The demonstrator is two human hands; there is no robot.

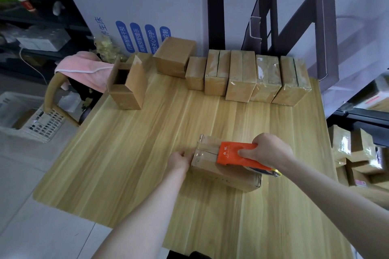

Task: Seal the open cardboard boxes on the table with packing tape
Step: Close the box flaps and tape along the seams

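A small cardboard box (226, 172) lies on the wooden table (134, 153) near the front, its top flaps closed and clear tape laid over the left part of the seam. My right hand (266, 149) grips an orange tape dispenser (233, 153) that sits on top of the box, with the tape roll showing under my wrist. My left hand (180, 160) rests against the box's left end, fingers on its edge. An open box (126, 86) with a raised flap stands at the back left.
A row of several taped boxes (248, 79) lines the back edge, with a plain box (173, 59) left of them. A chair with a pink cloth (84, 69) stands at the left. More boxes (355, 153) are stacked at the right, dark frames against the wall.
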